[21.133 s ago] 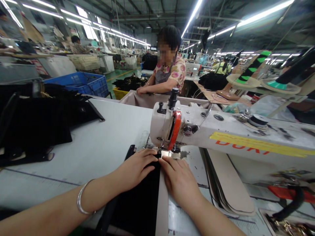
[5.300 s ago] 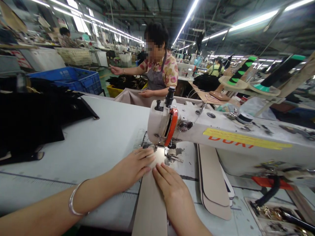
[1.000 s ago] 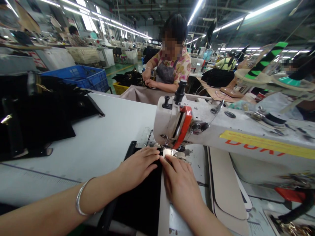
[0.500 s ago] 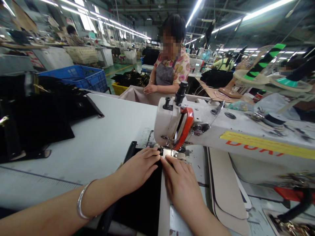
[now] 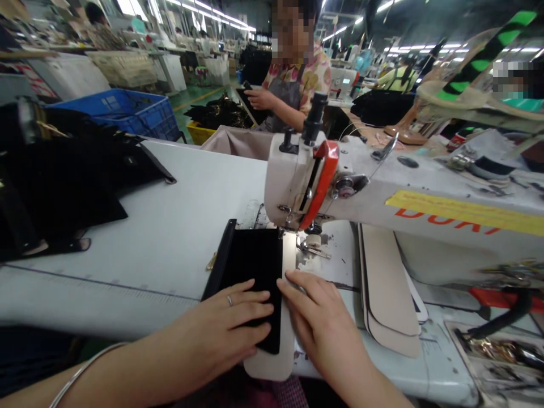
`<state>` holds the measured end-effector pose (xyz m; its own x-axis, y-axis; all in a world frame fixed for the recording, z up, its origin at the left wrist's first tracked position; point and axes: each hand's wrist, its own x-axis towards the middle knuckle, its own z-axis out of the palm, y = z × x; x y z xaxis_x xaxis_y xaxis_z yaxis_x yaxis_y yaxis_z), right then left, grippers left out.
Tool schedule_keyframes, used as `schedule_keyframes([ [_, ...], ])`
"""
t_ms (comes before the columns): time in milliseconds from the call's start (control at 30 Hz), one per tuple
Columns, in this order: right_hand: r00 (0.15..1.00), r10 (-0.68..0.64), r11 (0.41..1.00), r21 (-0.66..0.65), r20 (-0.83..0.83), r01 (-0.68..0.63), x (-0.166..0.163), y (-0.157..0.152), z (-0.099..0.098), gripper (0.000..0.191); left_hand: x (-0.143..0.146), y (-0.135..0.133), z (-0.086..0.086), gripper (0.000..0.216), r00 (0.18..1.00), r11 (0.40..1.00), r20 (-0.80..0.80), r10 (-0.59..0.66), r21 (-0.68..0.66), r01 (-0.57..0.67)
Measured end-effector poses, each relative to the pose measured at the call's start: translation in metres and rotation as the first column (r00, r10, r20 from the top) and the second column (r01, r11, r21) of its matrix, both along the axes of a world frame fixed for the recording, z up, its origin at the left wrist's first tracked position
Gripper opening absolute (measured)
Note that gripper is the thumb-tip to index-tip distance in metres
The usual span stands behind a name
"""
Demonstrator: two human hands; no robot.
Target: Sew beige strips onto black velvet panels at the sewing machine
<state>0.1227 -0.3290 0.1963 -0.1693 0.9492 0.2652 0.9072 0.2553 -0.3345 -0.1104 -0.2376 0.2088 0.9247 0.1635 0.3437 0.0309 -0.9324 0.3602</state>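
Observation:
A black fabric piece lies on a longer beige panel that sticks out at its right side and near end. Their far edge sits under the needle area of the sewing machine. My left hand rests palm down on the black fabric with its fingers spread. On the beige strip along the right edge, my right hand lays its outstretched fingertips, close to the black fabric's border. Part of its thumb side is hidden. A gold-coloured metal piece shows at the fabric's left edge.
A stack of beige panels lies right of the needle area. Black fabric pieces are heaped at the left of the white table. Beyond stand a blue crate and a co-worker holding a dark flat piece.
Both hands have moved back toward me, away from the needle. My left hand is now spread on the fabric. The co-worker has lifted a dark piece. The view has tilted down.

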Motion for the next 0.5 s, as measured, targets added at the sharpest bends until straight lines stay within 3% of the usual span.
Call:
schedule_keyframes([
  [200, 1.000, 0.005, 1.000, -0.029, -0.031, -0.006, 0.004, -0.002, 0.000, 0.045, -0.006, 0.004, -0.010, 0.023, 0.999, 0.998, -0.008, -0.052, -0.043, 0.052],
  [500, 1.000, -0.007, 1.000, -0.006, 0.002, 0.007, -0.002, -0.002, 0.002, 0.044, -0.001, -0.002, 0.000, 0.023, 0.999, 1.000, -0.041, -0.007, -0.015, 0.006],
])
